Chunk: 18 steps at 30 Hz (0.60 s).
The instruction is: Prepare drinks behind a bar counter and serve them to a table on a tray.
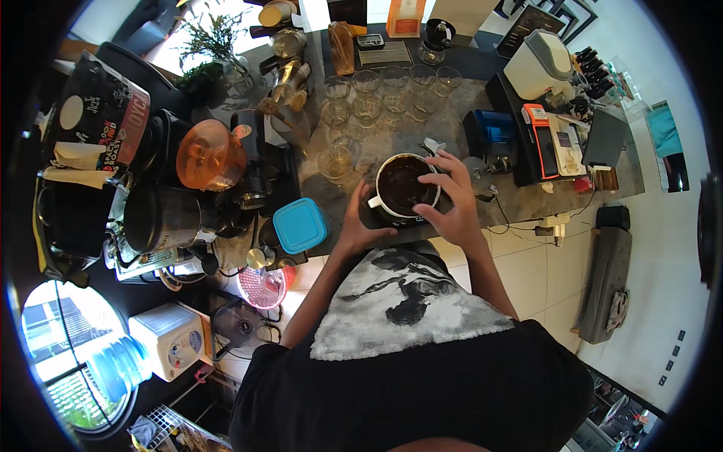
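Left hand [357, 226] and right hand [456, 199] are curving half-open around a dark-filled white cup [385, 208], any grip unclear.

Place is looking like coffee bar or café: clear glasses [367, 113] standing in rows on grey counter [392, 142]; orange-hopper grinder [211, 154] standing at left; white mug [374, 202] holding dark, coffee-like contents; orange-and-black terminal [542, 142], likely for payments, lying at right; water dispenser [167, 340] carrying blue bottle [119, 367].
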Motion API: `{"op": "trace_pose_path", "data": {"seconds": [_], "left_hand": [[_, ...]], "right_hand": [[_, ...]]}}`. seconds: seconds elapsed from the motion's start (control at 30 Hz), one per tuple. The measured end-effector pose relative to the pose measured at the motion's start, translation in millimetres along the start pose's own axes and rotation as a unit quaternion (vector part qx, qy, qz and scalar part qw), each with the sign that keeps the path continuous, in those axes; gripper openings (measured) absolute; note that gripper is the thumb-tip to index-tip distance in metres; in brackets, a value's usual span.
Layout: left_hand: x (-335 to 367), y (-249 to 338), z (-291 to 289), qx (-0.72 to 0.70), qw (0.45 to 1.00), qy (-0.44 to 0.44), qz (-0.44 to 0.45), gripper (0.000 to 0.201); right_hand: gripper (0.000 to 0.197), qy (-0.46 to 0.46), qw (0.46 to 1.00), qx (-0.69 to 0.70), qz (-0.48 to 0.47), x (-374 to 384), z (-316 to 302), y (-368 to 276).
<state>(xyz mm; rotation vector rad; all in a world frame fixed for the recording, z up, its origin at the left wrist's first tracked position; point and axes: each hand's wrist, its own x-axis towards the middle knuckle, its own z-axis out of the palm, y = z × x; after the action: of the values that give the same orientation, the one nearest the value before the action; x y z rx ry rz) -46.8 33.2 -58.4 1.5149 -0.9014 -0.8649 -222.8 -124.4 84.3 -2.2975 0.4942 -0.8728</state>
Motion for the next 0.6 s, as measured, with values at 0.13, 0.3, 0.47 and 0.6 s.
{"op": "trace_pose_path", "data": {"seconds": [0.13,0.3,0.47,0.6], "left_hand": [[-20.9,-15.1,-7.6,0.053,0.995,0.048,-0.076,0.116],[-13.7,-32.0,-6.2,-0.017,0.972,0.215,-0.091,0.088],[18.3,-45.8,10.7,-0.026,0.944,0.325,-0.054,0.090],[48.1,-49.1,19.4,0.048,0.911,0.410,-0.004,0.094]], "right_hand": [[0.059,0.064,0.995,0.079,-0.006,2.8,-7.7,4.7],[0.057,0.134,0.984,0.114,0.020,21.9,-9.9,13.0],[0.034,0.116,0.983,0.131,0.053,41.1,-13.3,15.2],[0.022,0.090,0.985,0.139,0.047,54.5,-15.5,18.7]]}}
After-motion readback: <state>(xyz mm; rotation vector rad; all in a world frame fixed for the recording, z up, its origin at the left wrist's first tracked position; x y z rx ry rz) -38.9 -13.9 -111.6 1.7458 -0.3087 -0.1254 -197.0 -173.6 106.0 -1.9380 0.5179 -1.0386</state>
